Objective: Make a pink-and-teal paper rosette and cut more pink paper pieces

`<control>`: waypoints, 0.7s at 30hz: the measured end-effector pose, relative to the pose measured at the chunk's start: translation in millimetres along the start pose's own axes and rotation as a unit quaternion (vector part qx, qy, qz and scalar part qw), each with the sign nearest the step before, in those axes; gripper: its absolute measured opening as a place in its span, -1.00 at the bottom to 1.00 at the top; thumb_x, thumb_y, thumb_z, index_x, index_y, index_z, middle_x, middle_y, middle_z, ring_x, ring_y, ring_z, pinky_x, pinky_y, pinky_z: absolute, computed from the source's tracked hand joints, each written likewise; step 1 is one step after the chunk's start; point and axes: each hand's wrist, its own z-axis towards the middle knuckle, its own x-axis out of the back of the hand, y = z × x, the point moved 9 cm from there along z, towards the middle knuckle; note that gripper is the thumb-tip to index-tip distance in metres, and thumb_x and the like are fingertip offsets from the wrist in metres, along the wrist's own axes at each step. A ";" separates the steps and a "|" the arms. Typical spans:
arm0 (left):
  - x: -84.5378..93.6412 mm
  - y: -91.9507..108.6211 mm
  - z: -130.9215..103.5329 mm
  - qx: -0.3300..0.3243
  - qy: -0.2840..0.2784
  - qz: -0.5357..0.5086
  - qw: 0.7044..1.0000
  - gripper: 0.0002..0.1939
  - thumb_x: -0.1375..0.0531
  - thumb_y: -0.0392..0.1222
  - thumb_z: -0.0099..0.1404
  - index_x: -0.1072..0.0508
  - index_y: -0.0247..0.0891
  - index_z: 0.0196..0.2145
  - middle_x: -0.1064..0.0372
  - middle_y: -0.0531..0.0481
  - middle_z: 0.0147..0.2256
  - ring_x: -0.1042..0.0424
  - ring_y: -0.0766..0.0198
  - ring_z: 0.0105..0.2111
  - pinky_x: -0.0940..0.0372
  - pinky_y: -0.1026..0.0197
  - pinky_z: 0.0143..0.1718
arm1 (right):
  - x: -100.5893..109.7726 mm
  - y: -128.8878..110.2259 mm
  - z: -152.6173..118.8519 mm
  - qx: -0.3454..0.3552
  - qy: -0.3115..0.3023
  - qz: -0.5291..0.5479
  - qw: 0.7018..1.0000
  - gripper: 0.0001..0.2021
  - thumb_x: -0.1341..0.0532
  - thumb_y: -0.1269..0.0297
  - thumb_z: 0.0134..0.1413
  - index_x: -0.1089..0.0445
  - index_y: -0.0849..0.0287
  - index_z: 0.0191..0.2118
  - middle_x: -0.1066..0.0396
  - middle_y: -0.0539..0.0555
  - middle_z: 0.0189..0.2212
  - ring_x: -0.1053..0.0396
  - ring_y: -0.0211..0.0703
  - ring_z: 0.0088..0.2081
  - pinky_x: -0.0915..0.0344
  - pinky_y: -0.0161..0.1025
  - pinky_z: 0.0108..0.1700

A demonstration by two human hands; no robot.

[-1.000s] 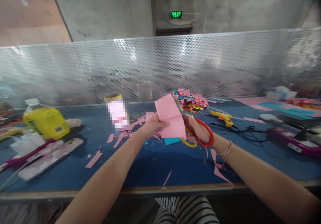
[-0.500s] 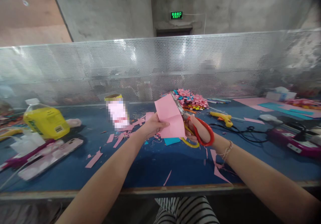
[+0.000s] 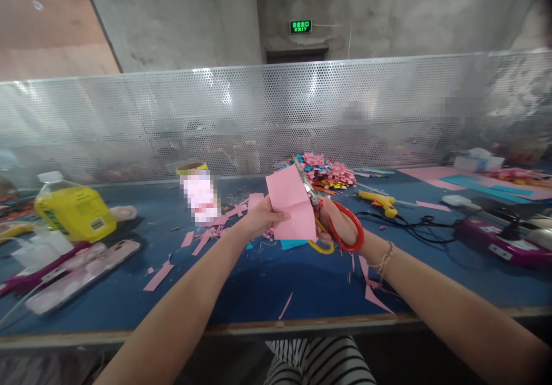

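My left hand pinches a creased pink sheet of paper by its left side, thumb on top. In my right hand is a pair of scissors with one red and one yellow handle loop. The scissor blades lie along the paper's right edge, partly behind it. Under the paper a piece of blue paper shows on the blue table. Pink scraps lie scattered to the left of the paper.
Behind stands a pile of pink, blue and orange paper pieces. At right are a yellow glue gun, black cables and a purple power strip. At left are a bottle of yellow liquid and a phone. A perforated metal screen closes the back.
The scissor handles have drawn slightly closer together along the paper's right edge. My left hand keeps its hold on the paper. The view has shifted a little.
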 end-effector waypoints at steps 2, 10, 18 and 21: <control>-0.7 0.9 0.2 -0.007 -0.006 -0.007 1.000 -0.44 -0.32 -0.34 -0.16 -0.27 -0.26 -0.15 -0.31 0.05 -0.50 -0.19 0.48 -0.64 -0.06 0.39 -0.68 | 3.0 1.2 0.1 0.007 0.023 -0.010 1.000 -0.41 0.14 -0.33 -0.06 -0.08 0.16 -0.63 -0.05 -0.09 -0.79 0.10 -0.43 -0.82 0.12 -0.41 -0.82; -0.3 0.8 1.4 -0.001 -0.005 -0.013 1.000 -0.37 -0.34 -0.34 -0.20 -0.26 -0.28 -0.12 -0.35 -0.03 -0.41 -0.32 0.32 -0.48 -0.18 0.34 -0.56 | 9.4 -1.0 -2.3 0.015 0.095 -0.046 0.994 -0.41 0.11 -0.31 -0.07 -0.12 0.19 -0.65 -0.03 -0.11 -0.87 0.09 -0.45 -0.85 0.07 -0.46 -0.84; -0.6 3.9 -0.8 -0.018 0.006 0.003 1.000 -0.46 -0.31 -0.37 -0.15 -0.28 -0.29 -0.16 -0.35 0.01 -0.44 -0.15 0.49 -0.65 0.02 0.39 -0.69 | 12.4 15.8 -3.0 -0.066 0.062 0.017 0.996 -0.34 0.14 -0.41 -0.20 -0.13 0.19 -0.69 -0.07 -0.05 -0.83 0.06 -0.42 -0.84 0.07 -0.42 -0.83; -1.2 2.4 0.1 -0.016 0.003 0.004 1.000 -0.43 -0.31 -0.37 -0.15 -0.26 -0.30 -0.13 -0.33 0.03 -0.50 -0.17 0.46 -0.64 -0.01 0.38 -0.67 | 8.4 9.8 -3.2 -0.069 0.058 0.022 0.996 -0.34 0.18 -0.39 -0.16 -0.11 0.19 -0.70 -0.05 -0.05 -0.83 0.06 -0.41 -0.83 0.09 -0.42 -0.82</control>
